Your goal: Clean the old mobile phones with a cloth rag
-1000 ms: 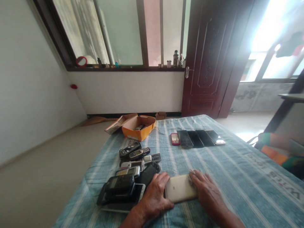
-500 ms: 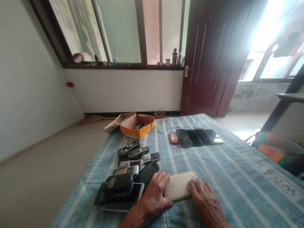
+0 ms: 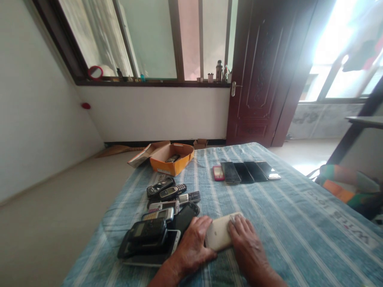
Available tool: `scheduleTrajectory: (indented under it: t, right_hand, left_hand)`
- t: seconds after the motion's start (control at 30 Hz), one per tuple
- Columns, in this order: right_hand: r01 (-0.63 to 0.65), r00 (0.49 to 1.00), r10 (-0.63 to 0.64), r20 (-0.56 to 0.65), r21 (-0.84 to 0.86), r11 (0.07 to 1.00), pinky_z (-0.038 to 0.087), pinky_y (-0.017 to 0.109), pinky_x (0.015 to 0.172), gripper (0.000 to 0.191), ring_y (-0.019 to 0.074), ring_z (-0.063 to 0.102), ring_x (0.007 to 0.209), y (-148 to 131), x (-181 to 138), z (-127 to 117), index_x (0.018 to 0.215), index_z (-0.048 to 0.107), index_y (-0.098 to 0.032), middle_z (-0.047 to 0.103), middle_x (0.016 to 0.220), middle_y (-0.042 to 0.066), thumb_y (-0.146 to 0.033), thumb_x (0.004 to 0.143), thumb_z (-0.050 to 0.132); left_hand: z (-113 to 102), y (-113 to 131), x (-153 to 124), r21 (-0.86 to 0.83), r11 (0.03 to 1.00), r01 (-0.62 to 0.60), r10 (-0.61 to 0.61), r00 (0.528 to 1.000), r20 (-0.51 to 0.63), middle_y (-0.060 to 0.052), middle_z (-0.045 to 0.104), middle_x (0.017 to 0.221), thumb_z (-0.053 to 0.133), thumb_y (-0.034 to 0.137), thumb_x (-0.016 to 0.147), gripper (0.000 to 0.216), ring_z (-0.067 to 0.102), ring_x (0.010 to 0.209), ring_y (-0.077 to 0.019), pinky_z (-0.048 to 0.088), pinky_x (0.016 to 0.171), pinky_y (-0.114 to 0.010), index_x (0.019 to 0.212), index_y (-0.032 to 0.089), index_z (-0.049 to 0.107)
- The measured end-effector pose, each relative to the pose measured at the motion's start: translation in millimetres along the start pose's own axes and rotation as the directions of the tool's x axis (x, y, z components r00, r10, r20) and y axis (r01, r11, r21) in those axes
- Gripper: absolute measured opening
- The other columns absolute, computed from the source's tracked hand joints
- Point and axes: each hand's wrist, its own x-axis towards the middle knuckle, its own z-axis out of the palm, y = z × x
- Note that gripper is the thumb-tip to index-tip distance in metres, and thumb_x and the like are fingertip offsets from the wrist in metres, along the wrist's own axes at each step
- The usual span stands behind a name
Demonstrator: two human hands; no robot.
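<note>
A pale gold smartphone (image 3: 218, 234), its back with a small logo facing up, lies on the striped cloth in front of me. My left hand (image 3: 196, 241) grips its left end between thumb and fingers. At the other end, the fingertips of my right hand (image 3: 247, 241) press on the phone's back, with a small white tissue or cloth (image 3: 233, 219) under them. To the left is a pile of old phones: a bulky black one (image 3: 149, 230), a white-edged smartphone (image 3: 175, 244), a dark phone (image 3: 188, 215) and several keypad phones (image 3: 172, 192).
An open orange box (image 3: 167, 165) with a phone inside stands at the far left edge. Dark smartphones (image 3: 247, 172) lie in an overlapping row beside a small pink-edged item (image 3: 218, 173). A blue striped cloth (image 3: 287, 223) covers the surface. Behind are a brown door (image 3: 260, 71) and windowsill.
My right hand has slid left and slightly up over the phone's back with the white piece. The phone tilts a little more, its right end farther from me. My left hand keeps its hold.
</note>
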Motion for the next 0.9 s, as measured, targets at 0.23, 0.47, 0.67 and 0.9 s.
scheduleTrajectory:
  t: [0.23, 0.47, 0.67, 0.9]
  right_hand:
    - [0.148, 0.971, -0.117, -0.208, 0.141, 0.979, 0.042, 0.048, 0.102, 0.035, 0.032, 0.051, 0.123, -49.4, -15.9, 23.4, 0.11, 0.064, -0.016, 0.064, 0.121, 0.015, -0.01, 0.081, 0.047]
    - [0.197, 0.979, -0.193, -0.071, 0.057, 0.979, 0.045, 0.039, 0.1, 0.054, 0.0278, 0.047, 0.13, 10.1, -26.2, -3.3, 0.124, 0.059, -0.018, 0.058, 0.134, 0.01, 0.0, 0.076, 0.042]
    - [0.23, 0.971, -0.225, -0.078, 0.073, 0.97, 0.048, 0.037, 0.097, 0.047, 0.0261, 0.051, 0.126, 22.7, -25.5, -7.6, 0.124, 0.059, -0.018, 0.06, 0.131, 0.012, -0.003, 0.083, 0.042]
    - [0.431, 0.897, -0.439, -0.055, 0.332, 0.839, 0.048, 0.037, 0.099, 0.032, 0.0238, 0.056, 0.118, -19.3, 11.4, -21.7, 0.122, 0.061, -0.017, 0.065, 0.119, 0.012, -0.018, 0.092, 0.049]
  left_hand:
    - [2.3, -2.4, 2.2, 0.018, 0.999, -0.034, 0.034, 0.999, -0.021, -0.008, 0.06, 0.115, 0.062, 0.013, 0.063, 0.044, 0.051, 0.107, -0.0263, 0.041, 0.098, -0.036, 0.107, 0.016, 0.059]
    - [-3.0, 2.8, -0.4, 0.007, 1.0, 0.007, -0.007, 1.0, 0.01, -0.006, 0.06, 0.113, 0.075, 0.02, 0.056, 0.05, 0.05, 0.106, -0.0281, 0.043, 0.095, -0.037, 0.103, 0.019, 0.059]
    - [-0.8, 1.0, 1.0, -0.003, 1.0, 0.003, -0.003, 1.0, 0.014, -0.007, 0.06, 0.11, 0.079, 0.021, 0.054, 0.051, 0.051, 0.103, -0.027, 0.044, 0.093, -0.037, 0.101, 0.016, 0.059]
    - [1.6, -6.4, 1.3, 0.032, 0.996, -0.087, 0.087, 0.996, 0.004, -0.008, 0.06, 0.109, 0.062, 0.014, 0.062, 0.038, 0.052, 0.103, -0.0262, 0.042, 0.095, -0.038, 0.1, 0.018, 0.058]
